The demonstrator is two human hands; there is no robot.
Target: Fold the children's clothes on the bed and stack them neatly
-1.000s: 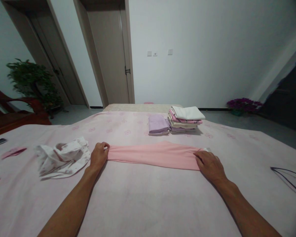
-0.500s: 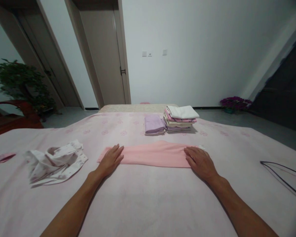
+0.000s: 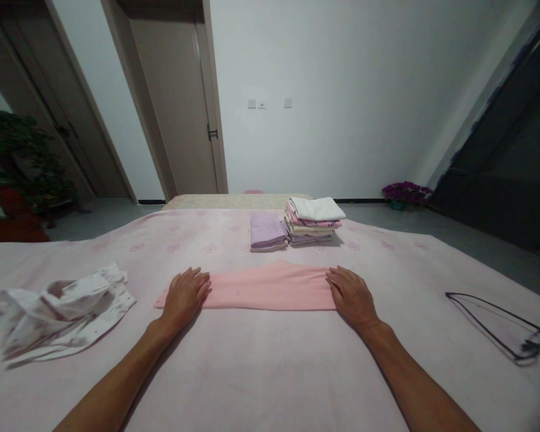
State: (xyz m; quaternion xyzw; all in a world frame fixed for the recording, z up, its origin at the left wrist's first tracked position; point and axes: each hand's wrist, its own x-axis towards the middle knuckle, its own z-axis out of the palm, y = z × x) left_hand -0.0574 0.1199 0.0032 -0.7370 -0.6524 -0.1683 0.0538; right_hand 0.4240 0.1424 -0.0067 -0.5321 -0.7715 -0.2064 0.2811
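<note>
I reach both arms forward, my left forearm (image 3: 117, 372) and right forearm (image 3: 416, 375) slanting inward (both bare as far as I can see them). My left hand (image 3: 184, 300) and right hand (image 3: 353, 297) are palm down, well apart, fingers (image 3: 342, 277) extended with a slight bend, backs facing up.

The long cloth (image 3: 270, 292) is plain salmon pink; the cover (image 3: 270, 372) beneath it is pale pink, with flower prints (image 3: 210, 248) in deeper pink. The crumpled cloth (image 3: 63, 318) is white with small dark specks. The folded bundle (image 3: 267, 231) is lilac with fine lines, and the stack (image 3: 315, 222) shows white on top, then pink with black marks, cream and lilac. The cord (image 3: 531, 346) is black, the door (image 3: 175, 102) grey-brown, the wall (image 3: 342, 90) white, the flowers (image 3: 405, 192) magenta, their pot (image 3: 396, 205) and the leafy plant (image 3: 15, 144) green
</note>
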